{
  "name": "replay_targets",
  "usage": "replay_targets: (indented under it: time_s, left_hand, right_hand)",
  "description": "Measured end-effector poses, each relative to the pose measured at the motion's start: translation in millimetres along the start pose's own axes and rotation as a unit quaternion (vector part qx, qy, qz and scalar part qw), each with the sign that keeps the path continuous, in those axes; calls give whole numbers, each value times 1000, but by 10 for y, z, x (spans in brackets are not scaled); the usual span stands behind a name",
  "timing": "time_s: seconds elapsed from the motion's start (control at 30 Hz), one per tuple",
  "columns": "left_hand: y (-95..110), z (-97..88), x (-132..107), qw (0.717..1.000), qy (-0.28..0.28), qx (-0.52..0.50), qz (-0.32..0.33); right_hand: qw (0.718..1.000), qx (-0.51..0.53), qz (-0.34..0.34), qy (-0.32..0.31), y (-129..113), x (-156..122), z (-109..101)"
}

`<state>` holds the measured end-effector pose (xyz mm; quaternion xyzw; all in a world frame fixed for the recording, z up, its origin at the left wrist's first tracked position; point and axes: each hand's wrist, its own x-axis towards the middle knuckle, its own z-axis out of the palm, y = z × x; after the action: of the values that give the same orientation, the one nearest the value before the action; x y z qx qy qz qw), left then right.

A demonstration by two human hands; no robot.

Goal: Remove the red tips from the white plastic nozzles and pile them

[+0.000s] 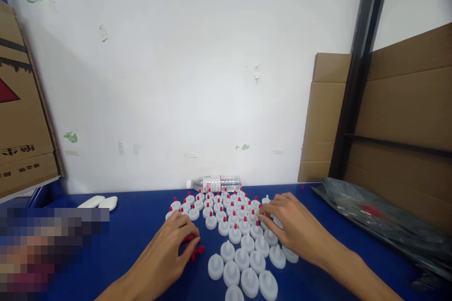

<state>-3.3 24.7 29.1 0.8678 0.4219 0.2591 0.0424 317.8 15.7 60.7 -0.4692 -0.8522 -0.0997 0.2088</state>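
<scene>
White caps [243,244] w/ red nozzles stand upright in tight rows on blue tabletop [141,230], prob. for easy reach. Left hand [165,256], just left of caps, grip bunched on loose red tips [196,248]. Right hand [296,230] rests on caps' right edge; grip state: can't tell. Bottle [215,183] lies behind caps, label unreadable.

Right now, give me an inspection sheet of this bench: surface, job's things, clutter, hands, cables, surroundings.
Surface: blue table.
Job's things: white caps in rows, far ones red-tipped, near ones bare; loose red pieces beside them.
Clutter: water bottle lying at the back; two white oblong items at left; dark plastic bag at right.
Grippers: left hand, fingers curled on the red pieces, grip unclear; right hand open, fingers on the caps.
Cables: nothing seen.
Surroundings: white wall; cardboard boxes on both sides; black post at right.
</scene>
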Motion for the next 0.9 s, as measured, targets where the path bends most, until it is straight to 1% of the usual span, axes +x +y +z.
replay_targets:
  time_s: [0.13, 0.3, 0.4, 0.5, 0.57, 0.67, 0.8, 0.9]
  left_hand:
    - [5, 5, -8, 1000, -12, 2, -4]
    - [25, -21, -9, 1000, -21, 0, -16]
    - [40, -55, -12, 1000, -11, -1, -22]
    - [78, -80, -21, 1000, -3, -2, -21]
    - [130, -83, -33, 1000, 3, -5, -5]
    - [237, -68, -63, 999, 16, -19, 41]
    - [343, -36, -104, 995, 30, -12, 92]
    - [352, -24, -116, 994, 20, 10, 105]
  right_hand:
    - [1000, 13, -2, -4, -1, -29, 80]
    - [1000, -19, 6, -11, -14, -43, 218]
    - [1000, -6, 1, -12, -29, -31, 206]
    - [999, 31, -18, 17, -58, -17, 141]
    - [995, 75, -48, 33, -91, -16, 111]
    - [988, 124, -85, 41, -158, -26, 104]
    - [991, 109, -60, 39, -237, -38, 81]
    - [991, 120, -61, 3, -279, -36, 38]
